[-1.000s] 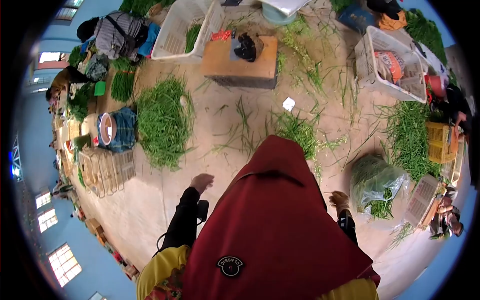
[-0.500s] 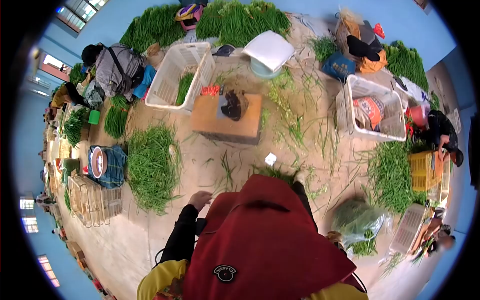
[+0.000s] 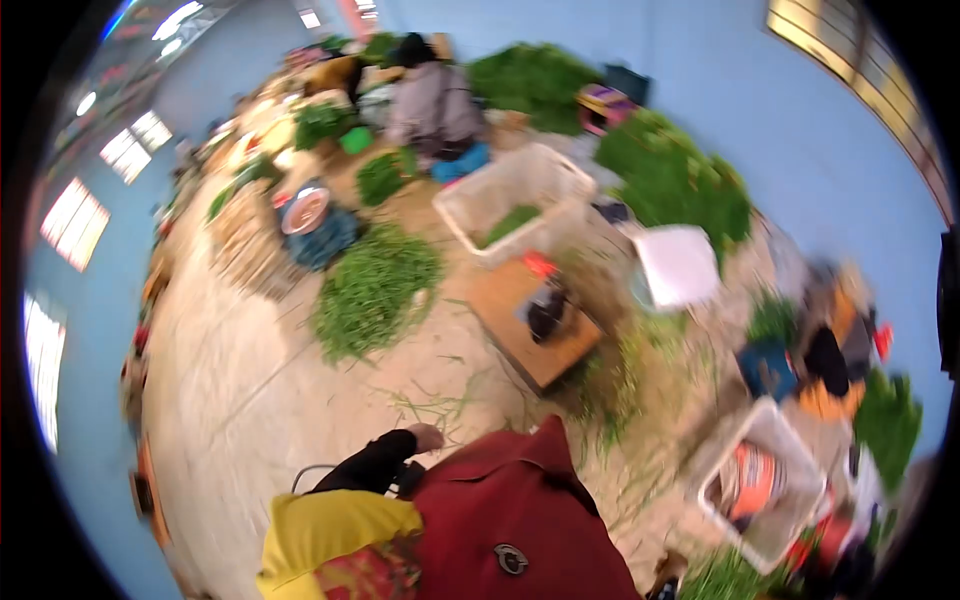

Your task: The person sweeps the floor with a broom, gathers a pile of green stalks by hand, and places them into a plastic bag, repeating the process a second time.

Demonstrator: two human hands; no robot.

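My left hand [image 3: 428, 437] hangs beside the red apron [image 3: 500, 510] that covers my front, above the pale floor. Motion blurs its fingers, and no object shows in it. What looks like my right hand [image 3: 668, 572] is low at the bottom edge, smeared and partly cut off. Scattered green stalks [image 3: 430, 408] lie on the floor just ahead of the left hand. Farther forward is a brown wooden box [image 3: 510, 315] with a dark item [image 3: 546, 312] on top.
A heap of green stalks [image 3: 375, 285] lies ahead to the left. White crates stand beyond the box [image 3: 470, 225] and at the right [image 3: 715, 500]. A white slab [image 3: 680, 265] rests on a tub. A person in a grey top [image 3: 435, 105] is bent over at the back.
The view has swung left and tilted, so the floor things now sit farther right and slanted. My left hand stays beside the apron. The right-hand heap has mostly left the view.
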